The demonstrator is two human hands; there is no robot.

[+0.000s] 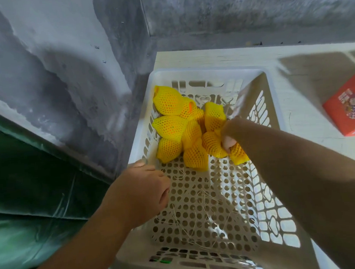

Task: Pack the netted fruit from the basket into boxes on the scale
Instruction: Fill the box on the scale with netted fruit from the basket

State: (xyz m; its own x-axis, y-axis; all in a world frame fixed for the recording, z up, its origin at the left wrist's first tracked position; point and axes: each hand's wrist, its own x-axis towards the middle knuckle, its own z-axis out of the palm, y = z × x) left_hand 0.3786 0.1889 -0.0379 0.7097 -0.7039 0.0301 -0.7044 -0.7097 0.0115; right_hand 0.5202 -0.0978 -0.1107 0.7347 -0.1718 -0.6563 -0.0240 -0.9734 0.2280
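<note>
Several fruits in yellow foam netting (pixel 172 126) lie heaped at the far end of a white perforated plastic basket (pixel 209 205). My right hand (pixel 229 135) reaches into the basket and grips the yellow netting of fruit (pixel 213 145) at the near right of the heap. My left hand (pixel 142 185) holds the basket's left rim, fingers curled over the edge. A red printed box (pixel 348 105) lies on the white table at the right; no scale is in view.
The basket stands on a white table (pixel 297 113) against a grey stained wall (pixel 62 68). A dark green plastic sheet (pixel 29 186) covers the area at the left. Thin loose strings lie on the basket floor (pixel 199 212).
</note>
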